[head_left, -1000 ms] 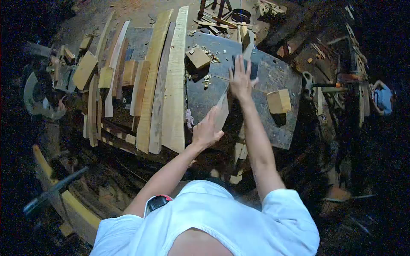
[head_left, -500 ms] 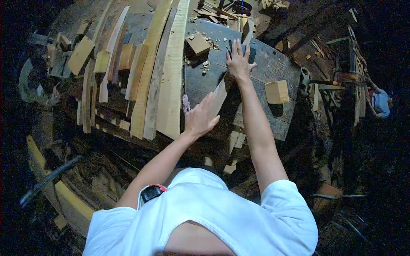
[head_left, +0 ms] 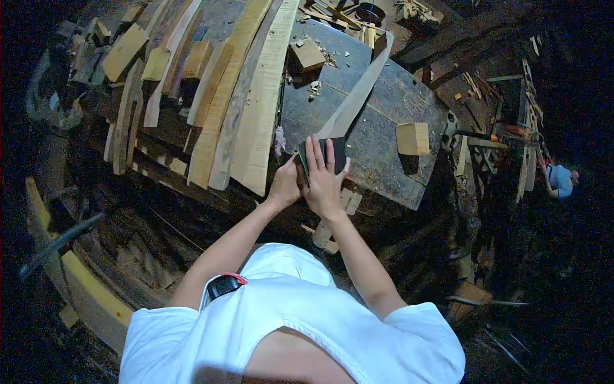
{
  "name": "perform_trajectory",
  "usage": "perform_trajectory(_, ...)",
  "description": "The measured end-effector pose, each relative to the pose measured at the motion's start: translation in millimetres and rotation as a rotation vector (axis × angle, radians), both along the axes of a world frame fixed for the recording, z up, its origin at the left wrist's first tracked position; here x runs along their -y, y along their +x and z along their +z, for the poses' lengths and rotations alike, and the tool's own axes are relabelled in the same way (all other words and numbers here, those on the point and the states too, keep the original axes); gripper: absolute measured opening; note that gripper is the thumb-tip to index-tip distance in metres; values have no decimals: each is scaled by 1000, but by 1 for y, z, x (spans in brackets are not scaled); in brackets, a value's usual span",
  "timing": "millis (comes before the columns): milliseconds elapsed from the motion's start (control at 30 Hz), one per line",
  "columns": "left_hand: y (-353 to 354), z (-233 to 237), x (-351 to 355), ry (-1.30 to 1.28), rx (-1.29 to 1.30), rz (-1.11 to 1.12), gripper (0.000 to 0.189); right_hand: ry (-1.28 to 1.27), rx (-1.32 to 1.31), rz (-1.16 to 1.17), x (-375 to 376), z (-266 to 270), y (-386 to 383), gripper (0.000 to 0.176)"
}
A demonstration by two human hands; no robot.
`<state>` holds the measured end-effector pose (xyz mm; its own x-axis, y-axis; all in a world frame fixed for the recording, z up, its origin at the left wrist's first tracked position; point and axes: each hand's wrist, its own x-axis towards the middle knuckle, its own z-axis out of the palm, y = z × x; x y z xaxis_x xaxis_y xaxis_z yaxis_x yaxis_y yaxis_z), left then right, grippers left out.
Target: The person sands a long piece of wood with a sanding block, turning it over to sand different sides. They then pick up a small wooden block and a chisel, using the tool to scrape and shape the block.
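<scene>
A long pale wooden slat (head_left: 358,96) lies slantwise over the dark workbench, its near end coming toward me. My left hand (head_left: 284,187) is closed at that near end, its fingers partly hidden. Right beside it, my right hand (head_left: 324,185) presses a dark rectangular sheet, which looks like sandpaper (head_left: 338,148), onto the slat. Its fingers lie along the top of the sheet and the thumb is at the right edge. The stretch of slat under the sheet is hidden.
The workbench (head_left: 390,96) bears a wood block (head_left: 412,139) on the right and another block (head_left: 308,54) among shavings. Several long boards (head_left: 261,109) lie to the left. A clamp (head_left: 450,127) sits at the right edge. Another person (head_left: 560,180) is at far right.
My right hand has slid the sandpaper from the slat's far part back to its near end. My left hand has shifted slightly closer, now beside the right one.
</scene>
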<state>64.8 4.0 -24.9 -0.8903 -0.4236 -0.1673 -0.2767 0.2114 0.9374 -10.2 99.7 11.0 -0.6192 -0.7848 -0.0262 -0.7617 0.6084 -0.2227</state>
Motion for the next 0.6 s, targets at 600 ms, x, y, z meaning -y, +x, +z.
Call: perform_trajectory(600,14,-6,-8,87,-28,232,51,15,-105,-7,-3,-15,25,68)
